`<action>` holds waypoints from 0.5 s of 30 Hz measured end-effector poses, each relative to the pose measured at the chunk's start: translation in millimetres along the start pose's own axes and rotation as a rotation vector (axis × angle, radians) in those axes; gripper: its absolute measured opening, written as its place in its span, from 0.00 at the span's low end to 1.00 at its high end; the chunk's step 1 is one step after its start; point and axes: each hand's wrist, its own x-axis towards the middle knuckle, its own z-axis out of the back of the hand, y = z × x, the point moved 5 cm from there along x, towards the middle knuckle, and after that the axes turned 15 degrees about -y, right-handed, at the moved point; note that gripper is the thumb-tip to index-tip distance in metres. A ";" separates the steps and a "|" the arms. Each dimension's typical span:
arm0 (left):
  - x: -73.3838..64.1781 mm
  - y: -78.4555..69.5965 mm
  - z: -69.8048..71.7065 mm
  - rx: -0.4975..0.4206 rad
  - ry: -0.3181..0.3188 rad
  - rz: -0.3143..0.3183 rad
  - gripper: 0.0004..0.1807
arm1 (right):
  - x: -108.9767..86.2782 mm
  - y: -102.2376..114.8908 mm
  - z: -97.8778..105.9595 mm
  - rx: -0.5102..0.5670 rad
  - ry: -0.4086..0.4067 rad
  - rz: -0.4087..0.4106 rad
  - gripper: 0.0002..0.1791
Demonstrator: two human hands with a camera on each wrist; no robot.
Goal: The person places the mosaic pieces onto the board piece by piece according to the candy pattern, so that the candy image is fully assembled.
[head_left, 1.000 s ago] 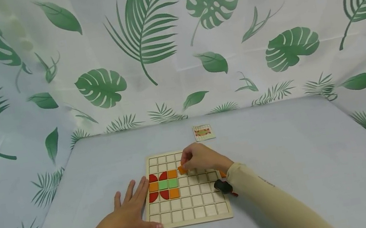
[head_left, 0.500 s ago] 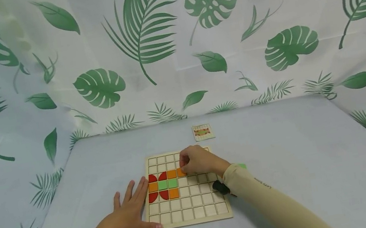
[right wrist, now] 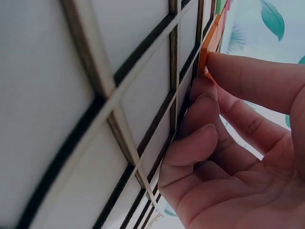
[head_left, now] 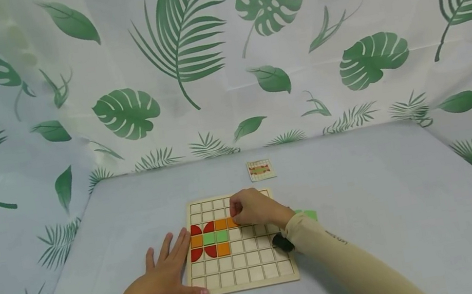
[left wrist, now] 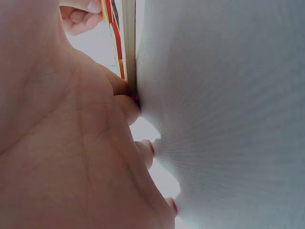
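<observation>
Lying spread at the left side of the board (head_left: pixel 250 285), the left grip (head_left: pixel 165 281) is pinching nothing; its thumb rests at the near left corner and a fingertip touches the edge. Just beside it, red rounded pieces (head_left: pixel 196 230), green tiles (head_left: pixel 209 239) and plain orange squares (head_left: pixel 223 249) fill cells of the grid. Next comes the orange tile (head_left: pixel 231 222) in hand, at the fourth cell of the third row from the far edge, just right of another orange square. It lies to the left of the right grip (head_left: pixel 256 208), touching the curled fingers that pinch its right side, so the right hand is clearly nearer. Being apparently square, the tile offers no long axis; it looks flat, thin and evenly coloured, partly covered by the fingers. Whether it sits fully down, I cannot tell. Farther right, light green pieces (head_left: pixel 308 215) on the desk (head_left: pixel 366 198) show behind the sleeve (head_left: pixel 327 246).
</observation>
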 end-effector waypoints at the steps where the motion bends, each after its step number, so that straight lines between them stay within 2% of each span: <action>1: -0.4 -0.7 0.6 -0.004 0.005 0.002 0.80 | -0.8 0.1 0.4 0.004 0.000 -0.006 0.07; 8: -1.5 -4.9 2.5 -0.002 0.031 0.000 0.79 | -7.9 -1.7 5.9 0.007 -0.005 -0.024 0.01; 15: -2.2 -5.8 2.7 -0.001 0.011 0.002 0.78 | -23.2 -7.3 15.0 0.080 0.002 -0.059 0.09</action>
